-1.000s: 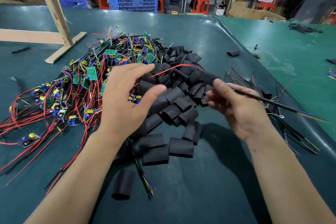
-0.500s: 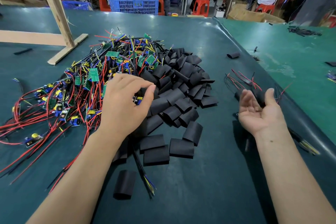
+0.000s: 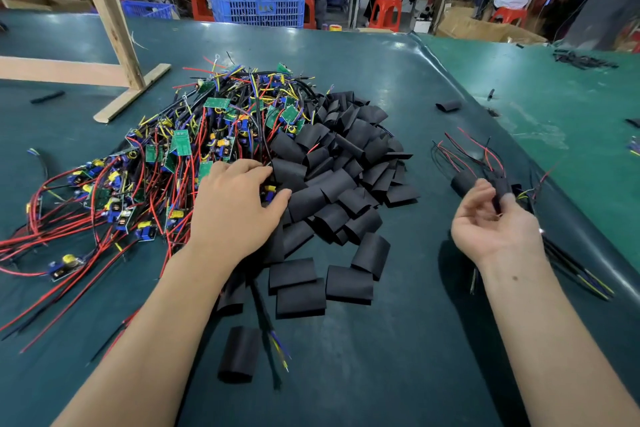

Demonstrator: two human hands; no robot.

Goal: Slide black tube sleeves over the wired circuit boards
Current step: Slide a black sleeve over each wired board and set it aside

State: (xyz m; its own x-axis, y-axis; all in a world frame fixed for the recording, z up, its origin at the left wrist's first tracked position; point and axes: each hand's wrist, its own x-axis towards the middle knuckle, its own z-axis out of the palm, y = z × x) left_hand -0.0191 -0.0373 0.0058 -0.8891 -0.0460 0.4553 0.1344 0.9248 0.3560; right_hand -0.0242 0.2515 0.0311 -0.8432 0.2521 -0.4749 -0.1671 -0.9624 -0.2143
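Observation:
A tangle of wired circuit boards (image 3: 180,149), green boards with red, black and yellow leads, lies at the left centre of the table. Beside it on the right sits a heap of flat black tube sleeves (image 3: 332,180). My left hand (image 3: 239,208) rests where the two heaps meet, fingertips down among the wires and thumb spread; nothing is plainly held. My right hand (image 3: 495,222) hovers palm up with loosely curled fingers and holds nothing. Just beyond it lie sleeved boards (image 3: 464,180) with red leads sticking out.
One loose sleeve (image 3: 239,354) lies near me, another (image 3: 448,105) far right. A wooden frame (image 3: 110,28) stands at the back left of the dark green table (image 3: 381,374). A lighter green table (image 3: 554,107) adjoins on the right. A blue crate (image 3: 256,7) and seated people are behind.
My right hand carried a sleeved board with its wires to the right, let it go on the small heap and is now empty. My left hand pushed forward into the pile.

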